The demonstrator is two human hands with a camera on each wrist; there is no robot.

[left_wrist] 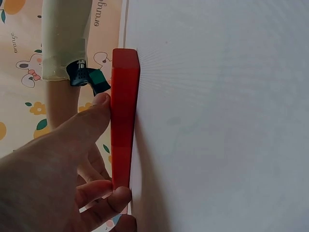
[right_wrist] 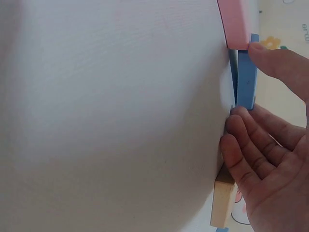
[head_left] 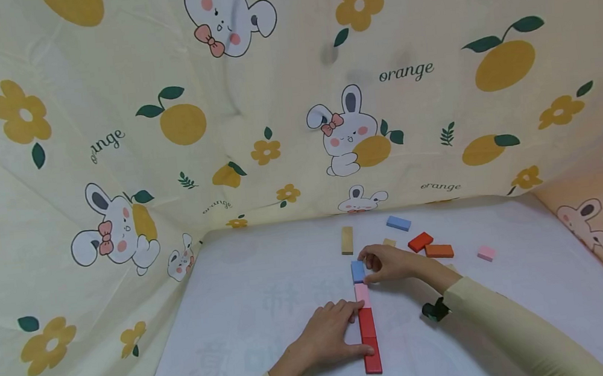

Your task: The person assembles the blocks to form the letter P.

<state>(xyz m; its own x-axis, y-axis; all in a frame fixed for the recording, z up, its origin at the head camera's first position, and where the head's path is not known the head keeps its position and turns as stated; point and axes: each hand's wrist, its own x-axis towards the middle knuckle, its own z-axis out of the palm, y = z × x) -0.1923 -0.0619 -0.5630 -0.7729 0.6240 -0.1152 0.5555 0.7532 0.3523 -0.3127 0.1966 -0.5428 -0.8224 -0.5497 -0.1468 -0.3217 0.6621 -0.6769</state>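
Note:
A straight row of small wooden blocks runs away from me: two red blocks [head_left: 367, 324], a pink block [head_left: 362, 294] and, at the far end, a blue block [head_left: 358, 271]. My right hand [head_left: 390, 262] pinches the blue block by its ends between thumb and fingers. In the right wrist view the blue block [right_wrist: 246, 79] meets the pink block's end [right_wrist: 236, 24], with a narrow dark gap beneath it. From the left, my left hand [head_left: 326, 332] steadies the row. Its thumb touches the nearer red block; its fingertips touch near the red-pink joint.
A tan block [head_left: 347, 240] stands beyond the row. Farther right lie another blue block [head_left: 399, 223], a red block [head_left: 420, 241], an orange block [head_left: 439, 251] and a small pink block [head_left: 486, 253]. A patterned cloth [head_left: 270, 94] hangs behind the white table [head_left: 226, 316].

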